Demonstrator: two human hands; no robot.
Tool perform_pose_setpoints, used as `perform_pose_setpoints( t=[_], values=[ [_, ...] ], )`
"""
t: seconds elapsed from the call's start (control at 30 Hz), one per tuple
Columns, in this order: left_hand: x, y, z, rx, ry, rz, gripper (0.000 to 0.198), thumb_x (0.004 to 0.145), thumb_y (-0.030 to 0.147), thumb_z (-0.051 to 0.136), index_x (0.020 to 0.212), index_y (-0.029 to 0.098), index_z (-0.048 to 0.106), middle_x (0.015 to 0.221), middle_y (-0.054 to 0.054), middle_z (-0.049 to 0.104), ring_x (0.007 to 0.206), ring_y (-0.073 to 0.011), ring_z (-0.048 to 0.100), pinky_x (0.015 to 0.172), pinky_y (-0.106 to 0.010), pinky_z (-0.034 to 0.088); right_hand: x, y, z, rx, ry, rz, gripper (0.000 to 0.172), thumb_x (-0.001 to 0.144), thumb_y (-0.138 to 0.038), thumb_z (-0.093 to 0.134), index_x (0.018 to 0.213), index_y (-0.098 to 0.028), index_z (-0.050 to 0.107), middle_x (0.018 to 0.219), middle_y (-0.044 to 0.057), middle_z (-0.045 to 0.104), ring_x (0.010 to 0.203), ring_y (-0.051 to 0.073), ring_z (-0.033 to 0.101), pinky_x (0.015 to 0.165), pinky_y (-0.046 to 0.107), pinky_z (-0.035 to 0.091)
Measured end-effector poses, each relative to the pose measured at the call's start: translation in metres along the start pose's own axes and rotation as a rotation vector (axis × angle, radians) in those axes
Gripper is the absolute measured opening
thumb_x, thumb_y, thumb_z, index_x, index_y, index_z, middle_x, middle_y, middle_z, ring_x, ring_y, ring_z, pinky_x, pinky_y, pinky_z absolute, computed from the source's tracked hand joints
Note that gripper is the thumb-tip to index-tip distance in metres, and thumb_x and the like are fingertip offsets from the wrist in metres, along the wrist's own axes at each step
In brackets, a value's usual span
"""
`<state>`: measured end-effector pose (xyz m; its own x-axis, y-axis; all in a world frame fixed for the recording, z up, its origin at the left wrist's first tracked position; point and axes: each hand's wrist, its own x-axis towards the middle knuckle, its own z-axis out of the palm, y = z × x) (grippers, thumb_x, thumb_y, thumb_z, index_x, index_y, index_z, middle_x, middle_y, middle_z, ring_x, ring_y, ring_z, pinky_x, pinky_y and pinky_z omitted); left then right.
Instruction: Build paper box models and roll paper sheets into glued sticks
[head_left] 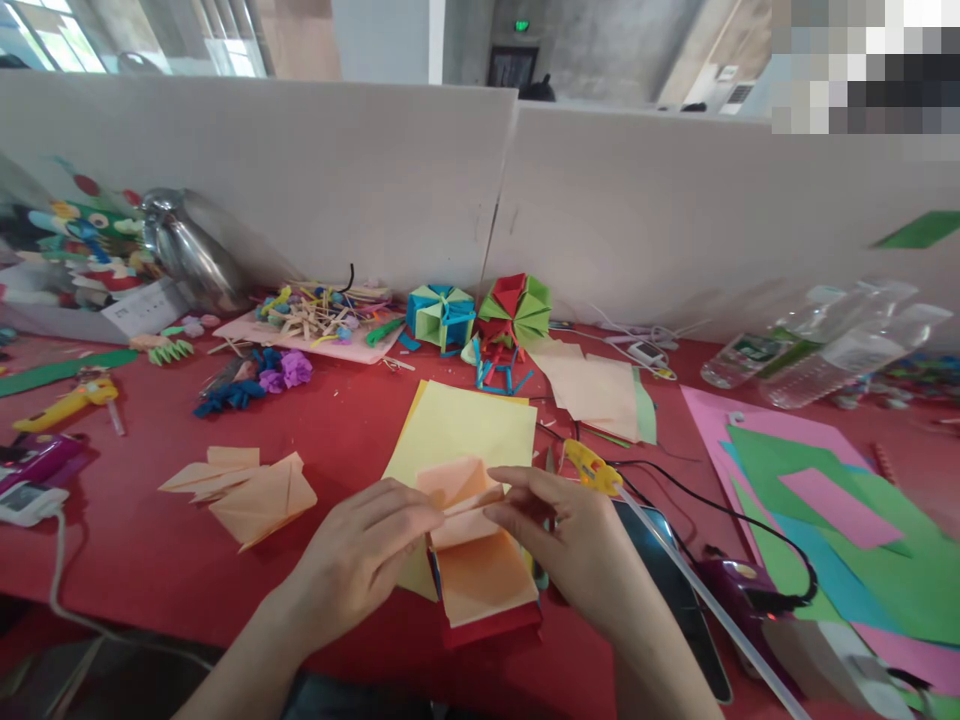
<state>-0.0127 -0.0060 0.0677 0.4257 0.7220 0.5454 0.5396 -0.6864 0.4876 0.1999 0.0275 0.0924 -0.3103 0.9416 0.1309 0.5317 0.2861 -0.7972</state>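
Observation:
My left hand (367,555) and my right hand (570,540) meet over a folded piece of peach paper (480,570) at the near edge of the red table (150,560). Fingers of both hands pinch the paper's upper fold from either side. Under the peach paper lies a red sheet (495,628), with a pale yellow sheet (465,430) behind it. A yellow glue gun (592,467) lies just past my right hand.
Folded peach paper pieces (244,487) lie to the left. Blue-green (441,315) and red-green (515,308) paper models stand by the white partition. Coloured sheets (840,520), a phone (675,590) and plastic bottles (817,345) lie right. A tray of craft sticks (322,320) sits back left.

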Motion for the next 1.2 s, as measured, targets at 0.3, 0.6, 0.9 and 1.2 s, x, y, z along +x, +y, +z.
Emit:
perform_pose_setpoints(
  t=[0.3, 0.6, 0.9, 1.2],
  values=[
    [-0.001, -0.001, -0.001, 0.011, -0.039, 0.000, 0.027, 0.087, 0.009, 0.042, 0.108, 0.021, 0.054, 0.094, -0.007, 0.064, 0.087, -0.0158, 0.059, 0.077, -0.030, 0.048, -0.002, -0.005, 0.000, -0.039, 0.029, -0.031, 0.022, 0.077, -0.025, 0.061, 0.098, -0.022, 0.065, 0.080, 0.002, 0.071, 0.068, 0.015, 0.065, 0.059, 0.023, 0.050],
    [-0.001, 0.001, -0.002, 0.006, -0.033, 0.032, 0.028, 0.085, 0.005, 0.045, 0.106, 0.020, 0.054, 0.093, -0.005, 0.064, 0.086, -0.0150, 0.059, 0.077, -0.029, 0.048, 0.000, -0.006, -0.001, -0.071, 0.035, -0.057, 0.010, 0.077, -0.024, 0.061, 0.084, -0.022, 0.068, 0.079, 0.001, 0.070, 0.070, 0.015, 0.064, 0.060, 0.023, 0.048],
    [0.003, 0.007, 0.001, -0.004, 0.012, -0.017, 0.017, 0.083, 0.011, 0.052, 0.097, 0.019, 0.057, 0.084, -0.004, 0.064, 0.077, -0.0141, 0.059, 0.069, -0.025, 0.047, -0.003, -0.009, 0.000, -0.131, 0.024, -0.052, 0.006, 0.078, -0.024, 0.060, 0.079, -0.022, 0.065, 0.074, -0.001, 0.065, 0.065, 0.013, 0.059, 0.057, 0.022, 0.043],
    [0.014, 0.019, 0.000, 0.134, -0.049, -0.104, 0.015, 0.085, 0.020, 0.051, 0.097, 0.019, 0.059, 0.077, -0.002, 0.064, 0.069, -0.0139, 0.056, 0.066, -0.027, 0.044, -0.001, -0.015, -0.003, -0.206, 0.012, -0.206, 0.005, 0.076, -0.017, 0.063, 0.073, -0.021, 0.062, 0.082, 0.000, 0.052, 0.078, 0.013, 0.053, 0.069, 0.024, 0.042]
  ],
)
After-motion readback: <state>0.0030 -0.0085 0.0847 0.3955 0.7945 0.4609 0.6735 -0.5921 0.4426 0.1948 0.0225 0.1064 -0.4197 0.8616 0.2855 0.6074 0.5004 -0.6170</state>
